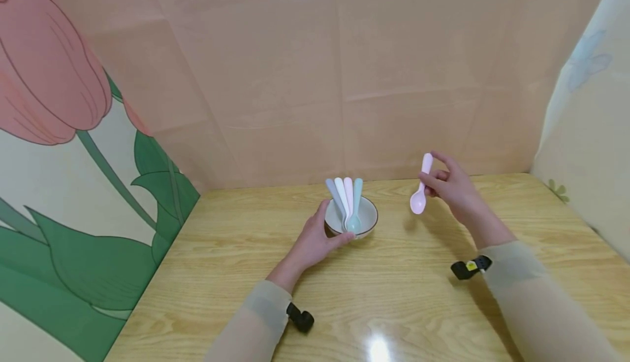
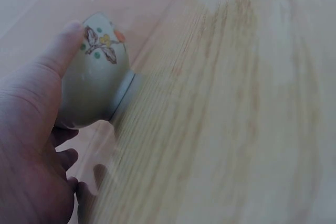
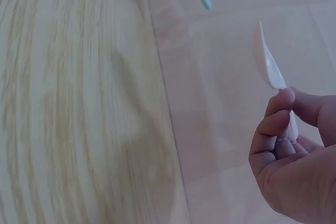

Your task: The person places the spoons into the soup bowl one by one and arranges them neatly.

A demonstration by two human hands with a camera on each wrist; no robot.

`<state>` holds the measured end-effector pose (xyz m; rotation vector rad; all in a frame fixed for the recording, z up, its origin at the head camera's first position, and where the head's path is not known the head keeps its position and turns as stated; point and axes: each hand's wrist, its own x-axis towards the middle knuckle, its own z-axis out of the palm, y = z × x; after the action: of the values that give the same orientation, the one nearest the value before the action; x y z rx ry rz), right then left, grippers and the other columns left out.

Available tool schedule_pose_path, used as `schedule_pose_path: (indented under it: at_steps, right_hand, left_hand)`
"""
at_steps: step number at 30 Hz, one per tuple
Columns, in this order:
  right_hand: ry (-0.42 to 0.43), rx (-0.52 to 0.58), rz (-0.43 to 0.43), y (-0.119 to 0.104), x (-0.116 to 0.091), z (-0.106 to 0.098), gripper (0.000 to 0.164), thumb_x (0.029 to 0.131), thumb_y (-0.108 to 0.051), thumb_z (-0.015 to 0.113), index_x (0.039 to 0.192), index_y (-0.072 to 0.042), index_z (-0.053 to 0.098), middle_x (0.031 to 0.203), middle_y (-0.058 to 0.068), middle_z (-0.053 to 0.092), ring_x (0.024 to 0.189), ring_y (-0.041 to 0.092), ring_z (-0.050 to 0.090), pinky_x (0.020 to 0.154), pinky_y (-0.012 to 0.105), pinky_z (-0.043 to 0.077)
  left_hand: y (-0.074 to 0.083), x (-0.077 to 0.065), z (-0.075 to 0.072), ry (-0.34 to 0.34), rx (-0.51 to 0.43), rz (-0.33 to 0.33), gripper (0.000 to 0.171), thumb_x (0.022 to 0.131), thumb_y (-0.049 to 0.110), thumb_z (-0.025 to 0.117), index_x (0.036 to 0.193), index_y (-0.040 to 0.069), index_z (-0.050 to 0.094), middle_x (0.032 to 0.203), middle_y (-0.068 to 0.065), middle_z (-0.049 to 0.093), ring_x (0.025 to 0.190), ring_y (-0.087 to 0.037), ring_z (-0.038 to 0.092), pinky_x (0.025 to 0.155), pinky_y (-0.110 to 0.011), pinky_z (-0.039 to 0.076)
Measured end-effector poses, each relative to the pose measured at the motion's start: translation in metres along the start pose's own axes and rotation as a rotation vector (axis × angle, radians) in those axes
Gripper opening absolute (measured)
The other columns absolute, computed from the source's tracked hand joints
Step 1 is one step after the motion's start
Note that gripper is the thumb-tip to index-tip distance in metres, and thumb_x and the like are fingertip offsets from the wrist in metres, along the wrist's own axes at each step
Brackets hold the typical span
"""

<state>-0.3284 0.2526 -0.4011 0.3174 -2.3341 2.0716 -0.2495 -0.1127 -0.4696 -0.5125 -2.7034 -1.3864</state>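
Note:
A white bowl with a dark rim stands on the table, and the left wrist view shows a leaf and flower pattern on its outside. My left hand grips the bowl's near left side, thumb at the rim and fingers around the far side. Several small spoons lean in it, handles up: a grey-blue one, a white one, a pink one and a mint green one. To the right, my right hand pinches a lilac-pink spoon by its handle, bowl end down, above the table.
The wood-grain table runs back to a plain peach backdrop. A tulip-printed panel borders the left side, and a pale sheet borders the right. Each wrist carries a small black camera.

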Motion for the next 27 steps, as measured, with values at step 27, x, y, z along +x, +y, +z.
schedule_pose_path:
  at_steps: [27]
  right_hand:
    - [0.003, 0.005, -0.042, -0.02, 0.005, 0.065, 0.079, 0.112, -0.011, 0.066, 0.175, -0.01, 0.019, 0.094, 0.002, 0.07, 0.076, 0.012, 0.067, 0.075, 0.026, 0.058]
  left_hand:
    - [0.001, 0.001, 0.002, 0.013, 0.002, 0.035, 0.101, 0.094, 0.057, 0.086, 0.17, 0.02, 0.032, 0.154, -0.006, 0.059, 0.142, -0.024, 0.056, 0.12, -0.052, 0.042]
